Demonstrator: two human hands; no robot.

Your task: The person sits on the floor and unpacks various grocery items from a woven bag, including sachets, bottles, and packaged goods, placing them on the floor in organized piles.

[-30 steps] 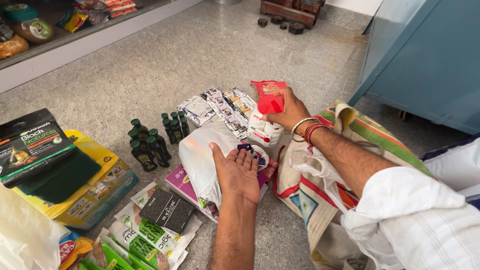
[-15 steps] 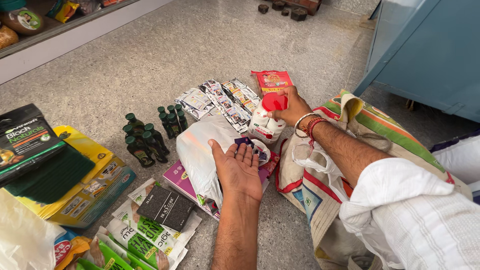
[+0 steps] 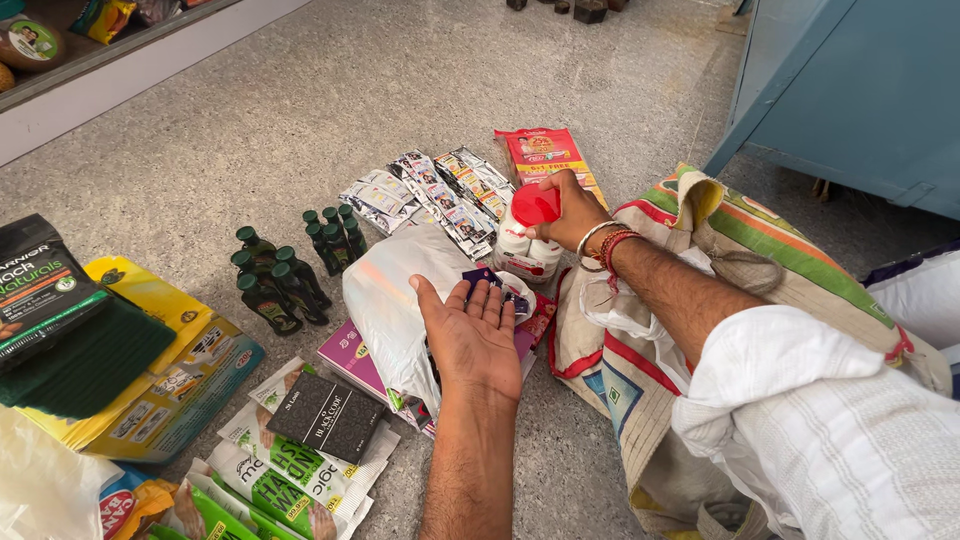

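I am looking down at a speckled floor (image 3: 300, 110) spread with small goods. At the far left a dark green packet (image 3: 50, 290) is lying over a yellow pack (image 3: 165, 375), and nearer to me green-and-white sachets (image 3: 270, 480) are fanning out under a black box (image 3: 327, 415). A cluster of small dark green bottles (image 3: 285, 265) is standing upright right of those.

In the middle my left hand (image 3: 472, 335) is resting palm up and fully open, fingers spread, gripping nothing; its back is lying on a white plastic bag (image 3: 395, 295), which is covering a pink box (image 3: 350, 352). Beyond it, strips of small sachets (image 3: 430, 195) are lying flat.

Further right my right hand (image 3: 568, 212) is closing around the red cap of a white bottle (image 3: 527, 252), which is standing upright on the floor just beside a red packet (image 3: 548, 158) and touching the edge of the striped cloth bag (image 3: 720, 235).

I judge the step in hand to be moving the white bottle between the floor and one of the bags; I cannot tell which way. The next move calls for a firm hold on the cap, keeping the bottle upright, and staying clear of the sachet strips.
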